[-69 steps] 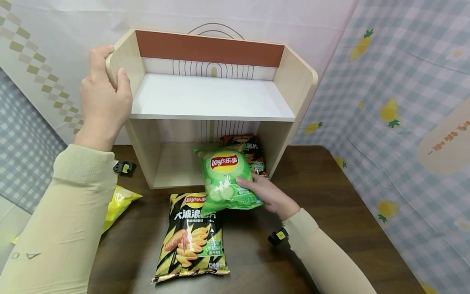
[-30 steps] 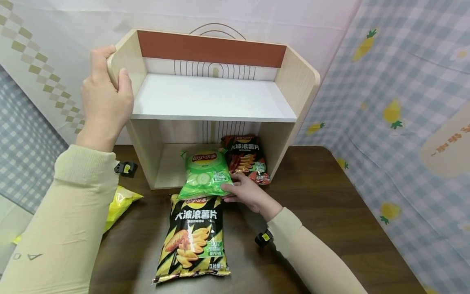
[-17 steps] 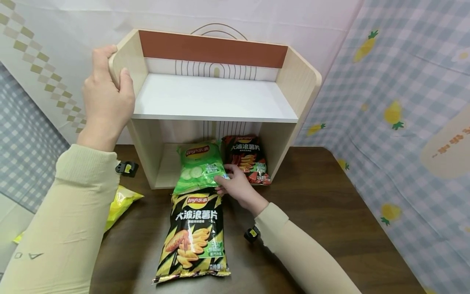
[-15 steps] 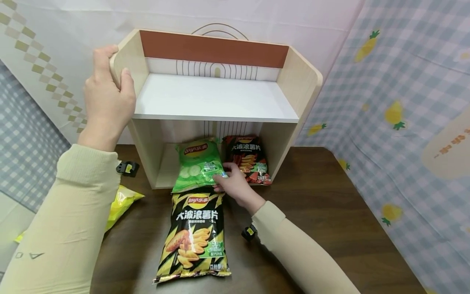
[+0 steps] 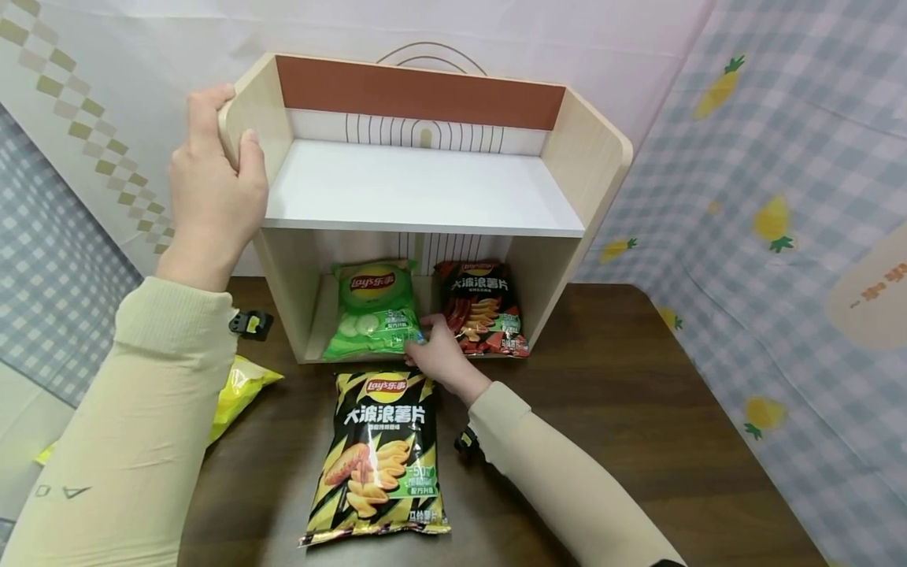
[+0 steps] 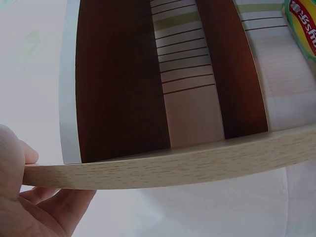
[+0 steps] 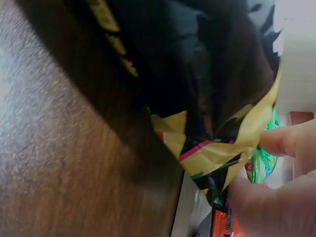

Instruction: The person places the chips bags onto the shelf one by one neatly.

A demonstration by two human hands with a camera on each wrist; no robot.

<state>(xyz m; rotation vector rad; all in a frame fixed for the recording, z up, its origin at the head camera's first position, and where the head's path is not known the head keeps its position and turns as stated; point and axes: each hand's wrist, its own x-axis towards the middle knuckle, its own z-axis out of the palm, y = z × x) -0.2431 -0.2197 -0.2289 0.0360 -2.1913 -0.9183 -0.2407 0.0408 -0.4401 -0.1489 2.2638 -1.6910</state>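
My left hand (image 5: 218, 177) grips the upper front edge of the left side panel of a small wooden shelf (image 5: 425, 189); in the left wrist view, thumb and fingers lie on either side of the panel (image 6: 173, 170). Inside the lower compartment, on the left, lies a green bag of chips (image 5: 372, 303). My right hand (image 5: 442, 354) pinches its lower right corner, and the right wrist view shows the green bag (image 7: 266, 160) between thumb and finger. A black-and-red bag of chips (image 5: 482, 303) leans in the compartment's right side.
A black-and-yellow bag of chips (image 5: 383, 465) lies on the dark wooden table (image 5: 602, 441) just in front of the shelf. A yellow bag (image 5: 241, 394) is partly hidden behind my left forearm. Patterned cloth hangs behind and at both sides.
My right hand has carried the green bag from in front of the shelf, leftward and back into the lower compartment, uncovering the black-and-red bag. My left hand keeps its grip on the panel.
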